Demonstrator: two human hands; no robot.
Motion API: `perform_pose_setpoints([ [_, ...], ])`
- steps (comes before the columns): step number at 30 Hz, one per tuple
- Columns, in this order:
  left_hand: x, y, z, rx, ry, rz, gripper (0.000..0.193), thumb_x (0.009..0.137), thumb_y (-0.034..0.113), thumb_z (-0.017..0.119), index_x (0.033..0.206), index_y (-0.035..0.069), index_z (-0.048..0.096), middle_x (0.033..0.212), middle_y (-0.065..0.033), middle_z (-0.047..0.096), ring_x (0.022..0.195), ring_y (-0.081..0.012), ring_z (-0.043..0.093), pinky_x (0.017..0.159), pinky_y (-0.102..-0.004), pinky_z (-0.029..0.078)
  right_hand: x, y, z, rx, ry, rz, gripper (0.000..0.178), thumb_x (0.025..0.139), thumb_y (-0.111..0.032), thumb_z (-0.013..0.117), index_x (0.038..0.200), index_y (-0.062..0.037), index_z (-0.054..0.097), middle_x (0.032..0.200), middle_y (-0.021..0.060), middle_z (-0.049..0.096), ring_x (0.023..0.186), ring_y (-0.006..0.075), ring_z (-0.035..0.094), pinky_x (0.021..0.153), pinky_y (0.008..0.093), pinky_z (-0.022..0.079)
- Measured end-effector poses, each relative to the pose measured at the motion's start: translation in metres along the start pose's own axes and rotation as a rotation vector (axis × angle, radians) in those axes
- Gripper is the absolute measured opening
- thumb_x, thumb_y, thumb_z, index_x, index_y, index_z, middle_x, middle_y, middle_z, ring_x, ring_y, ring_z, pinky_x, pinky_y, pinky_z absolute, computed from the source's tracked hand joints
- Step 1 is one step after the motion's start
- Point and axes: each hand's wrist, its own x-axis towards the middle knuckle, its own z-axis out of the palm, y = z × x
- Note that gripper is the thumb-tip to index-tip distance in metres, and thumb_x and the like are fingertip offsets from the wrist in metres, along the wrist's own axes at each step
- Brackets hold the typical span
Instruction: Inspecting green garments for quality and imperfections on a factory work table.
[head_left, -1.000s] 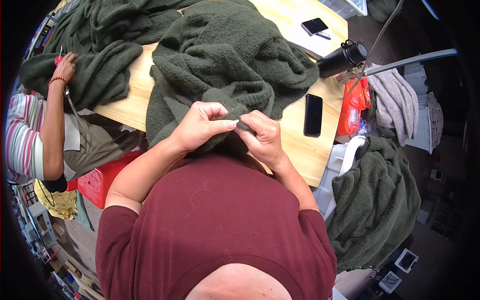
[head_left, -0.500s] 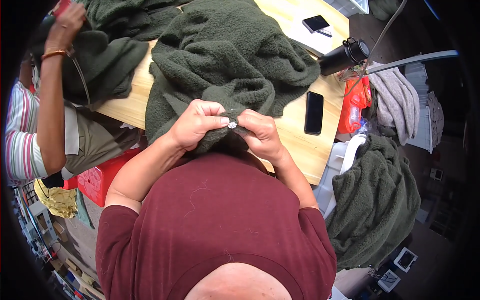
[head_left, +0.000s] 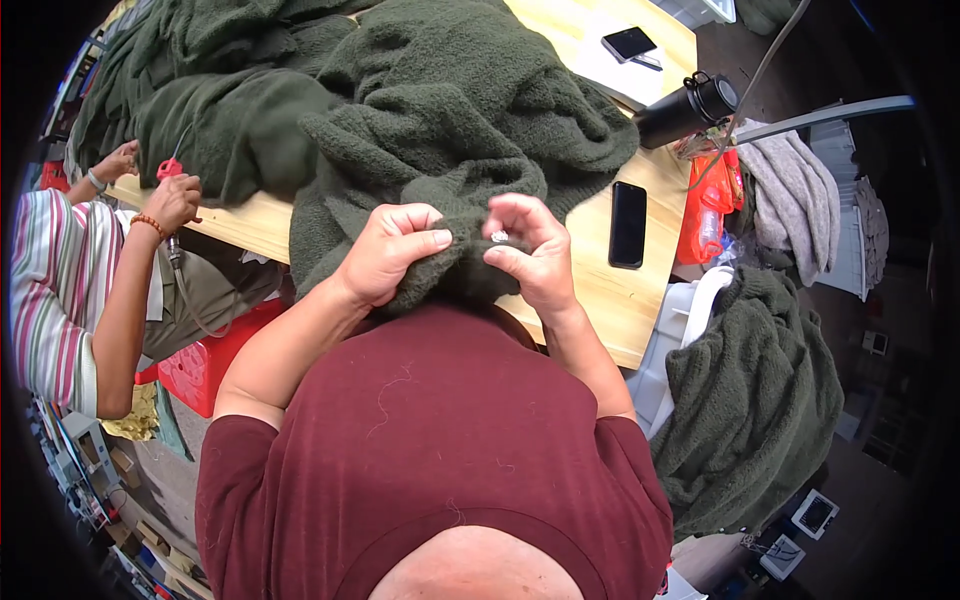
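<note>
A dark green, fuzzy knit garment lies heaped on the table, its near edge drawn up between my hands. My left hand is closed on that edge, thumb pressed on the fabric. A small, white, sparkling button shows at my right hand. The right thumb and blurred forefinger stand apart on either side of the button, while a strip of fabric runs into the hand. How the other right fingers hold it is partly hidden.
On the wooden table are a black phone, a second phone and a black bottle. More green knitwear hangs over a white bin at right. A co-worker's hand grips a red-handled tool at left.
My right hand and the button have shifted slightly right, away from my left hand, and the right thumb and forefinger have parted. The co-worker's arm has come down, and green fabric now spreads across the left.
</note>
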Motion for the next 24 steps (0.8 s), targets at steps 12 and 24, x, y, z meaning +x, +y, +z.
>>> perform_pose_setpoints([
  [12, -0.003, -0.001, -0.001, 0.072, -0.078, 0.048, 0.008, 0.082, 0.004, 0.055, 0.081, -0.001, 0.061, 0.074, 0.0008, 0.06, 0.067, -0.002, 0.048, 0.06, -0.0176, 0.04, 0.001, 0.009, -0.001, 0.015, -0.161, 0.142, 0.012, 0.075, 0.002, 0.059, 0.087, 0.0004, 0.059, 0.079, -0.0011, 0.059, 0.071, 0.004, 0.051, 0.063, 0.018, 0.041],
  [24, -0.002, -0.011, -0.001, 0.205, 0.023, 0.154, 0.005, 0.08, 0.002, 0.057, 0.076, 0.0, 0.061, 0.069, 0.0035, 0.056, 0.062, -0.001, 0.045, 0.055, -0.0163, 0.035, 0.0, 0.005, 0.003, -0.19, -0.101, 0.213, 0.008, 0.072, 0.003, 0.062, 0.078, -0.0006, 0.062, 0.067, -0.0043, 0.056, 0.061, 0.0005, 0.047, 0.054, 0.0148, 0.036],
])
